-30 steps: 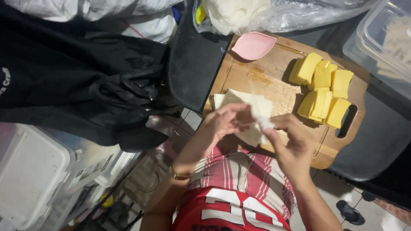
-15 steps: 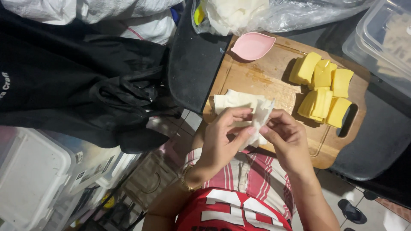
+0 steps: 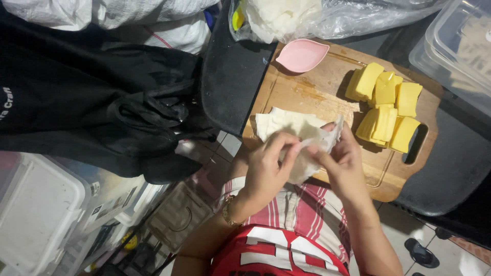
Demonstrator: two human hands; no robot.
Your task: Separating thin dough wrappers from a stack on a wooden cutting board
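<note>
A: What has shifted since a second ago?

B: The left hand (image 3: 268,166) and right hand (image 3: 345,163) have drawn together; both grips pinch one thin pale wrapper (image 3: 312,138) over the wooden board (image 3: 307,89), apparently peeling it from the stack.

A: Textures?

B: Wrapper limp, floury; yellow blocks (image 3: 386,105) smooth, waxy; pink dish (image 3: 302,54) glossy, leaf-shaped.

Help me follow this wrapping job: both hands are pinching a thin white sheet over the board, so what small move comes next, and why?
Probably peel the top wrapper sheet free. The left hand and right hand pinch its edge above the cutting board, and the yellow blocks lie bare alongside.
</note>
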